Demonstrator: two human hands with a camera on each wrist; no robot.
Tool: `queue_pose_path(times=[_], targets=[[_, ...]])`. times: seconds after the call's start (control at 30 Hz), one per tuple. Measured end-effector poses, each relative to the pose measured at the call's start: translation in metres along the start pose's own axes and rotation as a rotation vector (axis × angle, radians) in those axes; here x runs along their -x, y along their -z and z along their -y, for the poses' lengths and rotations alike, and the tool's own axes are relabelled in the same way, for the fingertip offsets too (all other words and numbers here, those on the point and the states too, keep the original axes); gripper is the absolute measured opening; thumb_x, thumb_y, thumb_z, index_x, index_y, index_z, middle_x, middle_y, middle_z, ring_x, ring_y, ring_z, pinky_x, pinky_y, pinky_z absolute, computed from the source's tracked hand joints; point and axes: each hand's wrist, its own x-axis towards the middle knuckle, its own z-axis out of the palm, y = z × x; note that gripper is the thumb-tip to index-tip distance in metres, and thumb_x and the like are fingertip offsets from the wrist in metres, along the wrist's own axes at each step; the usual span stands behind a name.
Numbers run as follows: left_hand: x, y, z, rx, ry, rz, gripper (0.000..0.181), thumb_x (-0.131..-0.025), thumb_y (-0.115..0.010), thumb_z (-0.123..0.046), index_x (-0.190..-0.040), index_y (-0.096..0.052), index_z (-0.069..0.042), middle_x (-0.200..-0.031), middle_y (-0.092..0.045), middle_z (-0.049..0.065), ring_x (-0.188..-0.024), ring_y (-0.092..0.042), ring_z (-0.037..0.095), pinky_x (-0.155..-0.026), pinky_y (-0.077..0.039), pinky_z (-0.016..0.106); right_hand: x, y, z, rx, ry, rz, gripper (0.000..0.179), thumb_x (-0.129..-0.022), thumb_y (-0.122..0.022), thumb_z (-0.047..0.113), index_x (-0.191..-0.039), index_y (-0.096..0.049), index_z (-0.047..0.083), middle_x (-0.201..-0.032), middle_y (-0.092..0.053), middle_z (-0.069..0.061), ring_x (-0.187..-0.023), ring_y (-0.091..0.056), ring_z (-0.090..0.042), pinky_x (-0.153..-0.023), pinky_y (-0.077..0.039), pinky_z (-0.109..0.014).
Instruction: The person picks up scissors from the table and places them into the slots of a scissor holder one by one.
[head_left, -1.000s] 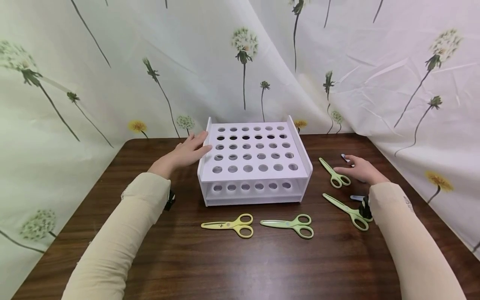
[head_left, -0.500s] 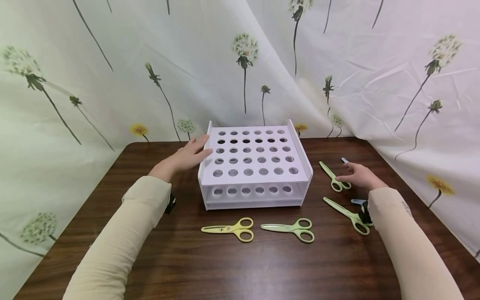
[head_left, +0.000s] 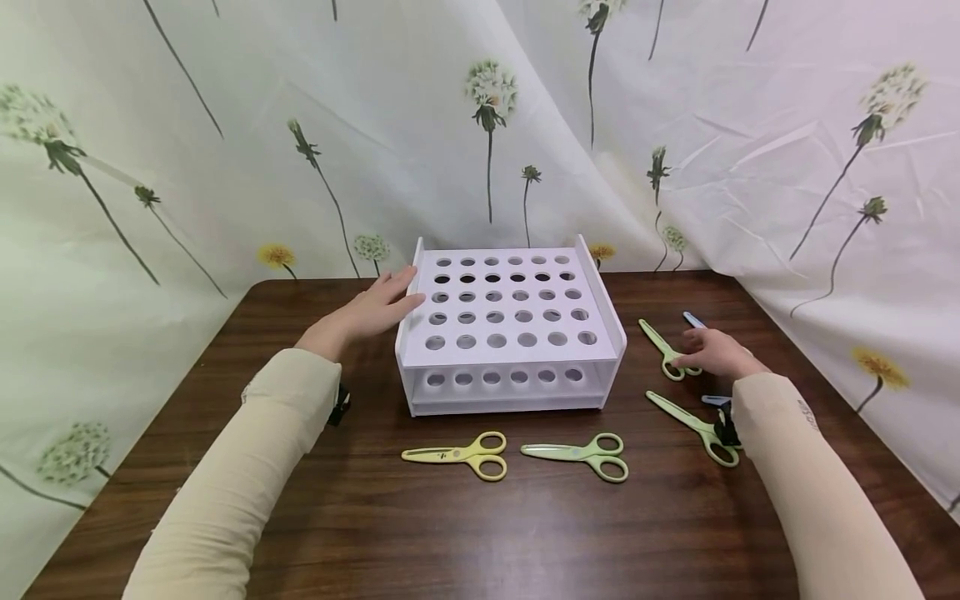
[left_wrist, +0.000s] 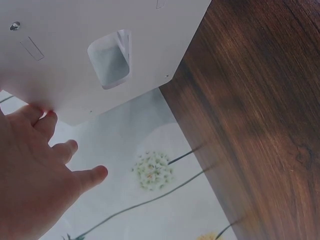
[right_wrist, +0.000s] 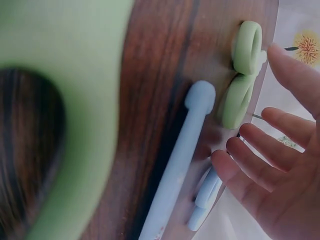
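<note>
A white rack [head_left: 510,307] with rows of round holes stands on the table. My left hand [head_left: 367,310] touches the top edge of its left side wall, fingers spread and nearly straight. In the left wrist view, fingertips [left_wrist: 48,120] meet that wall near its edge. My right hand [head_left: 716,353] holds nothing and hovers low over the right side, fingers loosely extended. Close to its thumb are the handles of light-green scissors [head_left: 660,343]. Beyond its fingers shows the tip of blue scissors [head_left: 693,320], the rest hidden by the hand; a blue handle [right_wrist: 206,192] lies close to the little finger.
Yellow scissors [head_left: 450,455] and green scissors [head_left: 573,452] lie in front of the rack. Under the right wrist are more green scissors [head_left: 682,412] and a blue blade [head_left: 716,400]. A flower-patterned curtain [head_left: 315,83] hangs behind the table [head_left: 480,533].
My right hand has come down and slightly back toward me, uncovering more of the far blue scissors' tip. The left hand stays at the rack, and the scissors have not moved.
</note>
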Motion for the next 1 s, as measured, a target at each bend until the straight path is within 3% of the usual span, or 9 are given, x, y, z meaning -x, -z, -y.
queue_pose_path(times=[0.27,0.7,1.0], targets=[[-0.0011,-0.0003,0.0009,0.01,-0.006,-0.011,0.072,-0.095,-0.03,-0.054,-0.149,-0.004,-0.014,-0.153,-0.001,0.007,-0.137,0.011,0.028,-0.105,-0.002,0.055,-0.0026,0.0023,-0.0008,0.044,0.014,0.044,0.062,-0.083,-0.068,0.031,-0.12,-0.051,-0.016,-0.119,-0.05,-0.033,-0.105,-0.049,-0.046,-0.082,-0.041,-0.052],[-0.001,-0.0007,-0.0002,0.043,0.001,-0.016,0.072,-0.095,-0.032,-0.053,-0.149,-0.004,-0.014,-0.153,-0.001,0.008,-0.137,0.011,0.028,-0.105,-0.004,0.054,-0.0039,0.0009,-0.0006,0.033,-0.003,0.055,0.055,-0.081,-0.071,0.021,-0.113,-0.052,-0.02,-0.108,-0.055,-0.034,-0.096,-0.054,-0.043,-0.078,-0.044,-0.05],[-0.0014,-0.001,-0.0003,0.039,-0.001,-0.008,0.072,-0.096,-0.031,-0.053,-0.149,-0.003,-0.014,-0.153,0.001,0.007,-0.137,0.012,0.027,-0.106,-0.003,0.053,-0.0059,-0.0008,-0.0024,0.03,-0.016,0.044,0.03,-0.079,-0.071,0.018,-0.09,-0.063,-0.009,-0.078,-0.06,-0.012,-0.071,-0.052,-0.025,-0.063,-0.044,-0.038]])
